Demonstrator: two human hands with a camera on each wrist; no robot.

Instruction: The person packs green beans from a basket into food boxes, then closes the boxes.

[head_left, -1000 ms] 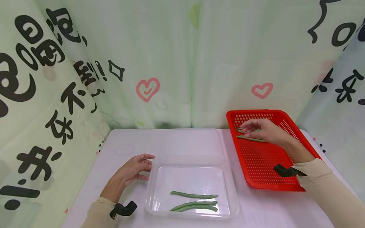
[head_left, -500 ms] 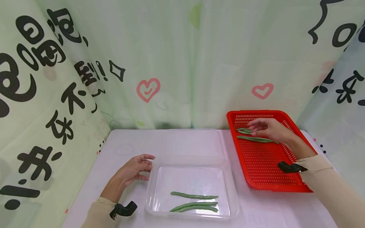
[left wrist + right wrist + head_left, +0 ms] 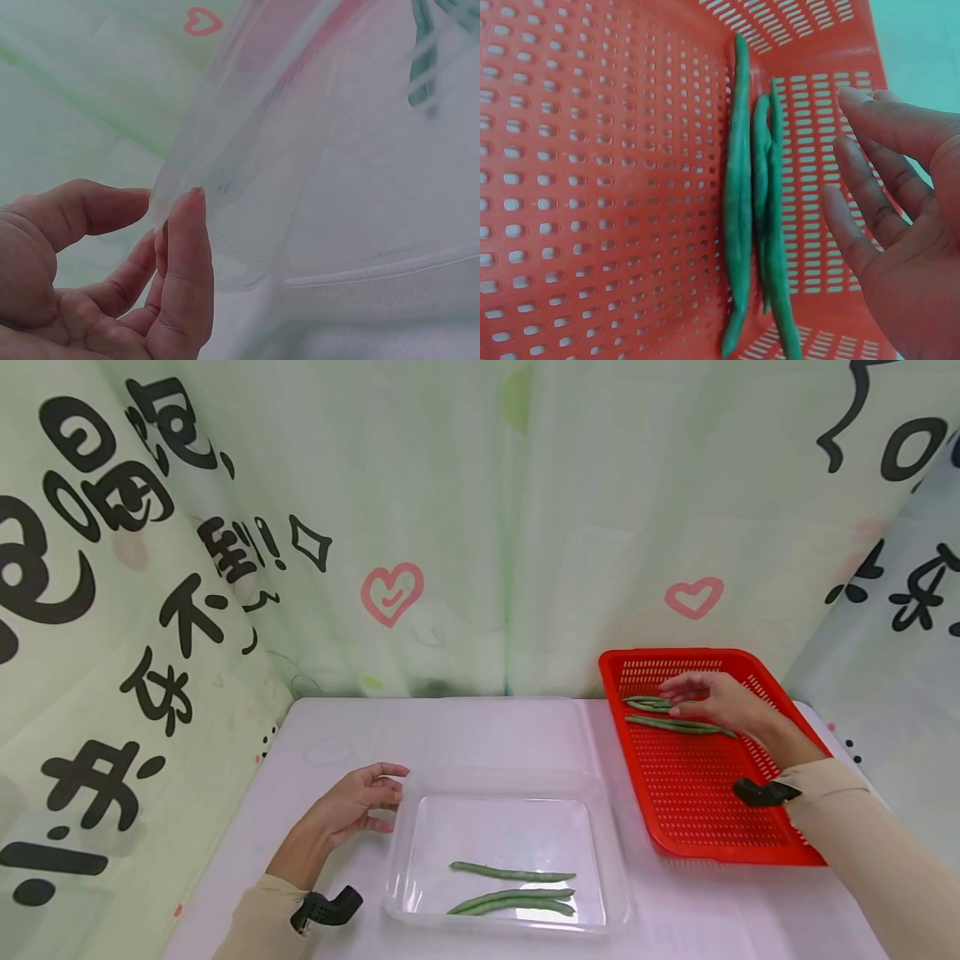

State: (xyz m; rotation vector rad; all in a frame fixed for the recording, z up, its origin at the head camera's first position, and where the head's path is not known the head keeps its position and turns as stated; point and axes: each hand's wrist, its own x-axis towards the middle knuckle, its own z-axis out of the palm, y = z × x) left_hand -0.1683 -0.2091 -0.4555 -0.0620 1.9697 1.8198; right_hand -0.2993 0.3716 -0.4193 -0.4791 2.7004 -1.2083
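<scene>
A clear plastic container [image 3: 495, 835] stands on the table, with several green beans [image 3: 513, 874] lying inside near its front. My left hand [image 3: 360, 803] is at its left side, fingertips right at the rim and fingers loosely bent; the left wrist view shows the hand [image 3: 112, 277] beside the clear wall. To the right is a red perforated basket [image 3: 705, 814]. My right hand [image 3: 712, 702] hovers over its back part, above green beans [image 3: 678, 724]. In the right wrist view, that hand [image 3: 907, 195] holds nothing, its fingers spread beside the long beans [image 3: 739, 195].
A white cloth covers the table [image 3: 360, 731]. Behind it and on both sides hangs a pale green curtain [image 3: 465, 485] with black characters and pink hearts. The container and the basket stand side by side with a narrow strip of table between them.
My right hand has moved slightly right and away from the beans, leaving more of them visible in the basket. The left hand and the container have stayed in place.
</scene>
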